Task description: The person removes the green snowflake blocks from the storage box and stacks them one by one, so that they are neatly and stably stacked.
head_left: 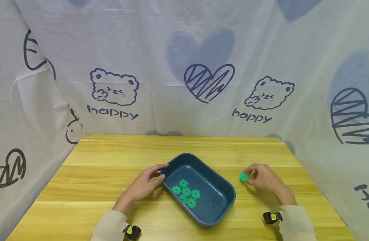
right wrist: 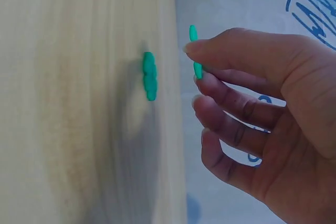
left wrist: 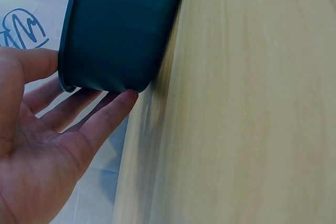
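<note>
A dark blue rectangular tray (head_left: 212, 189) stands at an angle on the table, with several green notched discs (head_left: 186, 191) on its floor near the left side. At its left end, my left hand (head_left: 143, 183) holds the rim. The left wrist view shows fingers (left wrist: 107, 116) against the outer wall of the tray (left wrist: 118, 30); the thumb's tip is partly hidden at the rim. To the right of the tray, my right hand (head_left: 264, 177) pinches a green notched disc (head_left: 243, 177) between thumb and fingers. In the right wrist view, another green disc (right wrist: 150, 76) appears beside the pinched disc (right wrist: 198, 70).
The wooden table (head_left: 112, 159) extends around the tray on every side. A white curtain (head_left: 160, 100) printed with hearts and bears hangs behind the table and along both sides. Each wrist carries a small black device; the right one (head_left: 271, 217) sits below the sleeve cuff.
</note>
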Available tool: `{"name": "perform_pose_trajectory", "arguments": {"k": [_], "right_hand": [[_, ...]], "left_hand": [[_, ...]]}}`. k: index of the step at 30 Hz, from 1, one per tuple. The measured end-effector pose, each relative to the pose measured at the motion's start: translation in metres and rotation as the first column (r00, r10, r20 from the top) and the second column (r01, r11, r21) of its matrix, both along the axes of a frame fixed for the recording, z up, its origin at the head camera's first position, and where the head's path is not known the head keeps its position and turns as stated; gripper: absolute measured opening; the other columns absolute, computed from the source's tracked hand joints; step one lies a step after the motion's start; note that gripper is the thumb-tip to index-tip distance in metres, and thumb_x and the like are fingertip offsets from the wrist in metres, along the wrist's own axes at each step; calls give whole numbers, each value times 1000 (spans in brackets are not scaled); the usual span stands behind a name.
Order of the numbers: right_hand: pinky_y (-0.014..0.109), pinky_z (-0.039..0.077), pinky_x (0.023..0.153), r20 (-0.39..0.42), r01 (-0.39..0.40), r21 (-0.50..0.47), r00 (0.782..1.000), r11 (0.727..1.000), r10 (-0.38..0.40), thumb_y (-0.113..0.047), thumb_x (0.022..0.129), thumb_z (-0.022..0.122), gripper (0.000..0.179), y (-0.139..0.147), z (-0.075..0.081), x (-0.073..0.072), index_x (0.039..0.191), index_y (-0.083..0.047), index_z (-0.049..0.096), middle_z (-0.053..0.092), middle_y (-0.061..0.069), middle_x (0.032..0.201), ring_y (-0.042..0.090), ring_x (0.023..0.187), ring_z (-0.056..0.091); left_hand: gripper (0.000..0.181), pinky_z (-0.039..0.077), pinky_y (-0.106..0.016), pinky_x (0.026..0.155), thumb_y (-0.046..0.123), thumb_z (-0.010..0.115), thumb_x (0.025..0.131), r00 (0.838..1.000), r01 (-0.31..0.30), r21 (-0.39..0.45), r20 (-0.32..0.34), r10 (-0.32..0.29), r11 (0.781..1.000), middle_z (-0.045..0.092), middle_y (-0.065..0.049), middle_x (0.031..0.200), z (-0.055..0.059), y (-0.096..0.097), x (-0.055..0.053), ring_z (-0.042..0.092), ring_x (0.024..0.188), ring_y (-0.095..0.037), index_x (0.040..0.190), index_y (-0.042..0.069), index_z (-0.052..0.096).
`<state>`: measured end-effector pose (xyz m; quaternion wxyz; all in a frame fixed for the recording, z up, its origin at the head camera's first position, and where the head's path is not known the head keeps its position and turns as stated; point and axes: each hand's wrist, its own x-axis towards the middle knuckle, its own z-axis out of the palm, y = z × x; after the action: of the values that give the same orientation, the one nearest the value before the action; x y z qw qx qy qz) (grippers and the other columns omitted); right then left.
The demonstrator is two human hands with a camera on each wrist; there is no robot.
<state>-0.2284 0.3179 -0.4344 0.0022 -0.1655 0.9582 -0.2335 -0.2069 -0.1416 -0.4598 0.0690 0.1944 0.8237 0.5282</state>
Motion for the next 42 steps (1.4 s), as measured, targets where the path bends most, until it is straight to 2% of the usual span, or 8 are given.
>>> {"name": "perform_pose_trajectory", "arguments": {"k": [5, 16, 23, 31, 42], "right_hand": [[22, 47, 63, 26, 34, -4, 999, 999, -34, -10, 82, 85, 22, 3, -8, -2, 102, -6, 78, 75, 4, 97, 12, 76, 56], [26, 50, 65, 88, 69, -10, 994, 998, -68, -14, 85, 83, 24, 7, -18, -3, 107, -6, 76, 73, 4, 97, 13, 81, 60], [30, 51, 68, 87, 67, 1, 994, 998, -67, -14, 86, 83, 25, 7, -20, -4, 108, -5, 76, 73, 4, 97, 14, 82, 61], [31, 51, 72, 88, 56, -10, 995, 998, -55, -16, 87, 83, 23, 6, -23, -5, 107, -7, 76, 72, 3, 99, 14, 82, 59], [33, 52, 74, 92, 60, -10, 994, 998, -59, -18, 87, 83, 24, 7, -23, -5, 108, -7, 76, 72, 5, 102, 15, 85, 60]], "left_hand": [[44, 50, -51, 111, 19, 57, 107, 1000, -11, -3, 9, 11, 1000, 50, -16, 157, 0, 0, 0, 56, 137, -41, 150, 11, 53], [45, 49, -54, 110, 21, 57, 107, 1000, 2, 4, 3, -2, 1000, 49, -19, 157, -1, -1, 0, 55, 138, -43, 150, 9, 52], [45, 49, -50, 111, 21, 57, 107, 999, -21, -9, 26, 21, 1000, 49, -15, 157, 0, 1, -1, 56, 138, -39, 151, 12, 52], [45, 49, -54, 111, 21, 57, 107, 1000, 5, 5, 13, -5, 1000, 49, -20, 157, 0, 0, 0, 55, 138, -43, 150, 9, 52], [45, 49, -54, 111, 19, 57, 107, 1000, 8, 6, 13, -8, 1000, 48, -20, 157, 1, -1, -1, 55, 137, -43, 150, 8, 52]]}}
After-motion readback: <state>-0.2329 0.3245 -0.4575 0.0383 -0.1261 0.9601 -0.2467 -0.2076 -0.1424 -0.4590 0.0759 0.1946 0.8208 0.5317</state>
